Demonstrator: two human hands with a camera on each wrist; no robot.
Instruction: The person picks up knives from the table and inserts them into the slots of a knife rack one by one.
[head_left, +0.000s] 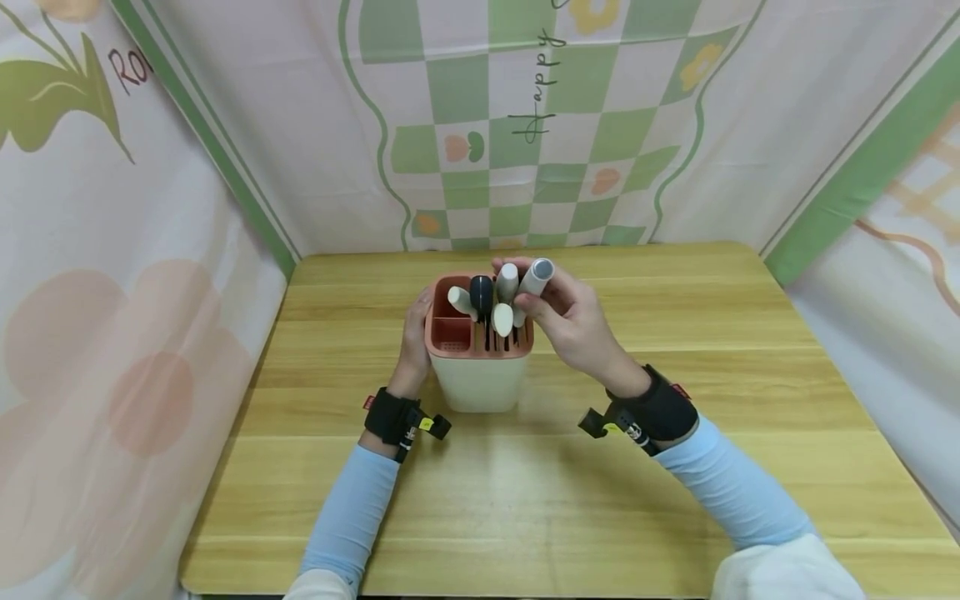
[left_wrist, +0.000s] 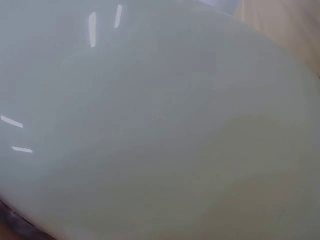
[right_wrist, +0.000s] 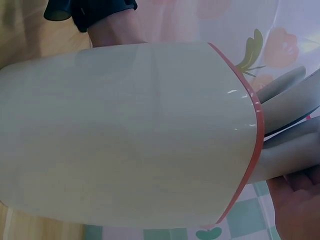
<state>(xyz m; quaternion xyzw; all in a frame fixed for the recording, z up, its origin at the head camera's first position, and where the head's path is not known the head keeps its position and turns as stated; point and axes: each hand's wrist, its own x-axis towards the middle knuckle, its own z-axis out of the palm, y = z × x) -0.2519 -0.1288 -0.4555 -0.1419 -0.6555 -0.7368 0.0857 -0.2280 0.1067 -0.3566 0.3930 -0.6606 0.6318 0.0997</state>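
Observation:
A cream holder [head_left: 481,383] with a salmon-pink top stands upright on the wooden table. Several handles stick up from the slots on its right half, among them a black handle [head_left: 481,293] and a cream one [head_left: 461,300]. With thumb and fingers my right hand [head_left: 577,329] grips the white-handled knife [head_left: 537,276] with a grey end cap at the right edge; its blade is hidden in the holder. Along the holder's left side lies my left hand [head_left: 415,337], fingers pointing away from me. The holder's glossy wall [left_wrist: 150,120] fills the left wrist view.
Two open pink compartments [head_left: 452,335] take up the left half of the holder's top. The wooden table [head_left: 675,333] reaches back to a patterned cloth [head_left: 547,192]. More printed cloth [head_left: 150,333] hangs at the left side.

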